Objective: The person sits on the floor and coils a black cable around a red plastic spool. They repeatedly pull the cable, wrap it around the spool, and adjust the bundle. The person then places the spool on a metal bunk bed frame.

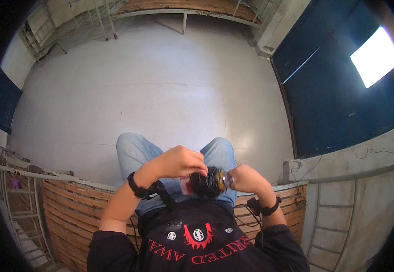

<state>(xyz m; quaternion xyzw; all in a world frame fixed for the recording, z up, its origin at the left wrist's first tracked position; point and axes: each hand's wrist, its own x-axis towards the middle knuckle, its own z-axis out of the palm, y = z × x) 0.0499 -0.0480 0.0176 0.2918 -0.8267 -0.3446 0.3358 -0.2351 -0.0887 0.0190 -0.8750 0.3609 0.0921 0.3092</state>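
Observation:
A bundle wound with black strands (pixel 206 183) lies across the lap, over light blue jeans (pixel 134 149). It has a red and white part at its left end and a yellowish, clear or shiny part at its right end; motion blur hides what it is. My left hand (pixel 183 162) is at the upper left of the bundle, its fingertips on or just over the strands. My right hand (pixel 246 178) is closed around the shiny right end. Both wrists wear black straps with small devices.
I sit on a wooden slatted bed frame (pixel 74 210) with metal ladder-like ends. Ahead is a pale tiled floor (pixel 169 85), with another bed frame (pixel 183 12) at the far side. A dark blue door (pixel 333 88) stands at right. Thin cables (pixel 248 217) hang near my right arm.

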